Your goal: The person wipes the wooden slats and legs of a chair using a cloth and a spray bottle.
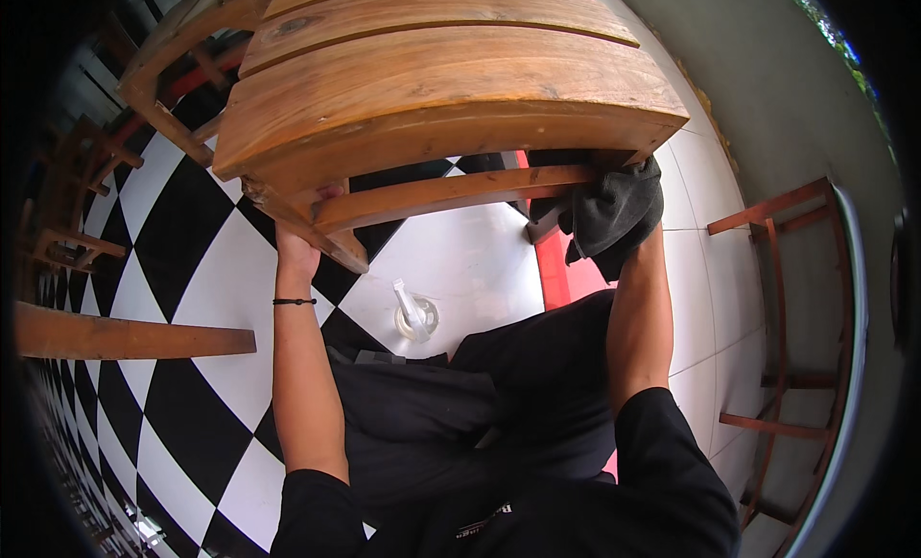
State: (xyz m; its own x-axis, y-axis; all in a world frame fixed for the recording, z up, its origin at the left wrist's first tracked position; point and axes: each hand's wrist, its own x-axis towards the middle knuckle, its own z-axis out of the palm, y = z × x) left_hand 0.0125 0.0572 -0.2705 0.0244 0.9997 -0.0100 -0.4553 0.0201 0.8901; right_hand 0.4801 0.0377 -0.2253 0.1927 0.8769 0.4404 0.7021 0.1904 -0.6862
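A slatted wooden bench or low table [446, 68] stands in front of me, its legs joined by a wooden crossbar [460, 194]. My left hand [296, 254] is wrapped around the near left leg [324, 238], with a fingertip showing past its far side. At the near right leg, a dark grey cloth [615, 205] is bunched in my right hand [653, 238] and pressed to the wood. The cloth covers most of that hand's fingers. On the floor between my knees and the crossbar sits a small round clear container [430, 315] with a whitish strip-like item [410, 306] in it.
Another wooden piece of furniture [169, 68] adjoins at the upper left. A wooden beam end [144, 333] juts in from the left over the checkered floor [194, 256]. A red-edged strip [552, 270] runs along the right, beside a wooden frame [773, 284] near the wall.
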